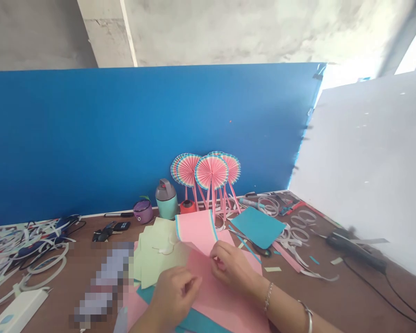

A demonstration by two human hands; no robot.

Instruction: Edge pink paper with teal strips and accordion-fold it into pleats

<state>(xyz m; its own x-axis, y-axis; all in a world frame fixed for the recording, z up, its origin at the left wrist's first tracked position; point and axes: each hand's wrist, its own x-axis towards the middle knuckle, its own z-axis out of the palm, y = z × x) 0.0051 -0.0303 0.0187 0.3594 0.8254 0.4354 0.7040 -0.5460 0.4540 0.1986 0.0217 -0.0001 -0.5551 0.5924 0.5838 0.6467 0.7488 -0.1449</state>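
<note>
Left hand [175,293], fingers curled, was pressed on pink paper [222,300] to steady it; its one-o'clock edge was pinched by right hand [234,268].

Right hand [234,266]: thin silver chain bracelet [268,296] at the wrist
Right forearm: plain silver metal bangle [308,317]

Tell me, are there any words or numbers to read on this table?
No words or numbers can be read.
The white plastic box bears a small blue mark, too blurred to read.
The pink paper sheet, pinched by the right hand beside the left hand, is blank.
</note>
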